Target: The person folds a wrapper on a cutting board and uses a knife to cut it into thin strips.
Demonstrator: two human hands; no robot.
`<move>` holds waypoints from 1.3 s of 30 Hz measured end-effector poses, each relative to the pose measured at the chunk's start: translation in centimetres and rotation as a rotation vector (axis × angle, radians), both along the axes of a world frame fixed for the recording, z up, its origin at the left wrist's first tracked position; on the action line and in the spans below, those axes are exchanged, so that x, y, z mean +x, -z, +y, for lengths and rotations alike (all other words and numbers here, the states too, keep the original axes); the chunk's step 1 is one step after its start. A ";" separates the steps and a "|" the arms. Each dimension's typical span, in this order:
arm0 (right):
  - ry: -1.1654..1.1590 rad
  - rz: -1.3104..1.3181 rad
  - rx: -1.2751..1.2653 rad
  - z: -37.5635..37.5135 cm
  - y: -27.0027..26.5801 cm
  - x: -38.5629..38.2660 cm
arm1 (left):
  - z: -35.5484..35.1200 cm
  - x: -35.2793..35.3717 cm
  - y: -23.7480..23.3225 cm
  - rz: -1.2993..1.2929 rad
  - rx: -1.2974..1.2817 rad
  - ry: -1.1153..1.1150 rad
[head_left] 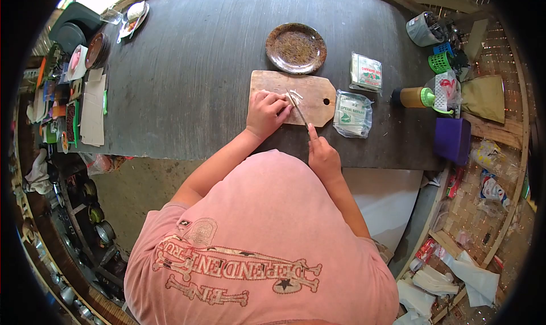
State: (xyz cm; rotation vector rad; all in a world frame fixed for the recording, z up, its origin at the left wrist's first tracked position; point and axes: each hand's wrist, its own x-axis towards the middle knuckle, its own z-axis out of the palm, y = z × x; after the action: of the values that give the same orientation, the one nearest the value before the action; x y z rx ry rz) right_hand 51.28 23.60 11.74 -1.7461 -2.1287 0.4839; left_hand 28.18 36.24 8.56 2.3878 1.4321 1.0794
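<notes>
Table [187, 58] with a dark, streaked top spreads out before the person in the faded pink shirt [278, 211]. Close to its near edge lies a wooden cutting board [315, 94], a round hole near its right end. Off at the far left stands a black basin [74, 13], and near it a white bowl [81, 68] with something pink in it, just beside stacked brown dishes [98, 51]. A speckled brown plate [296, 46] sits right behind the board, its glossy bottom showing. Over on the right there's a purple box [453, 140]; I can't make out its contents. Further back, a clear tub [419, 32] is stuffed with something dark, near a green basket [439, 63], and a white basket [441, 100] has something red in it. Two clear plastic packets [365, 73] of flat, pale squares lie right of the plate and board, printed in green or red. Beyond them a bottle [406, 97] with brown contents and a green top lies on its side.

The left hand [268, 112] is curled, fingertips bunched, pressing pale food to the board. The right hand [325, 154] is closed round the handle of a knife [298, 109], its blade angled over the board beside thin whitish strips [294, 93].
</notes>
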 end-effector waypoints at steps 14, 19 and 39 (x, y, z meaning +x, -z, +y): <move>-0.005 -0.003 -0.011 0.2 0.0 0.2 | 0.1 0.0 -0.2 -0.002 0.011 0.009; -0.018 0.003 -0.030 0.2 0.2 0.4 | 0.0 0.1 -0.3 -0.006 0.018 0.003; 0.016 -0.014 0.017 -0.2 0.8 -0.2 | 0.0 0.1 -0.3 -0.006 0.018 0.004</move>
State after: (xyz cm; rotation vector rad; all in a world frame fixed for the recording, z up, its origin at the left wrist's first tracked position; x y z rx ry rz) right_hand 51.11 23.39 10.97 -1.7603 -2.1205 0.4492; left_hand 28.28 36.22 8.83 2.3973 1.4205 1.1023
